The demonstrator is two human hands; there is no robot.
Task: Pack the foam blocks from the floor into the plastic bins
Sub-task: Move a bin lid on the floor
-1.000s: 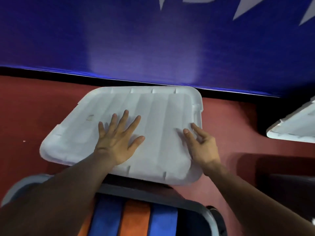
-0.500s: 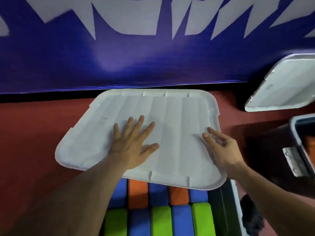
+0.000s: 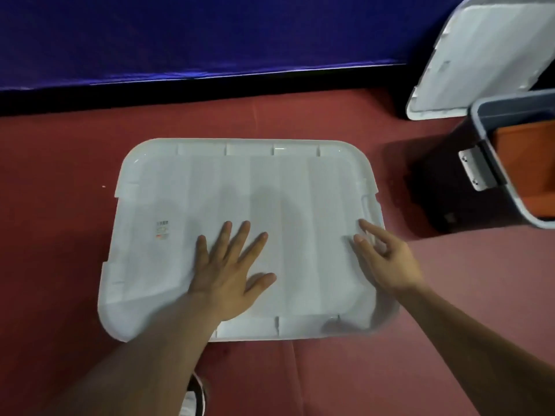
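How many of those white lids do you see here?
2. One white lid lies flat in the middle under both hands; another lid leans at the upper right, behind the open bin. More may lie outside the view.

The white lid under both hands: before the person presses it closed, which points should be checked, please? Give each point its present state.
1. Left hand flat on the white lid, fingers spread: ok.
2. Right hand at the lid's right edge, fingertips touching: ok.
3. Lid covers the bin below; no bin wall or foam blocks show around it: ok.
4. Lid snapped down all around: cannot tell, the near right corner is blurred.
5. Second bin at right closed: not ok, it is open with orange inside, and its latch hangs free.
6. Second lid ready: ok, it leans by the blue wall.
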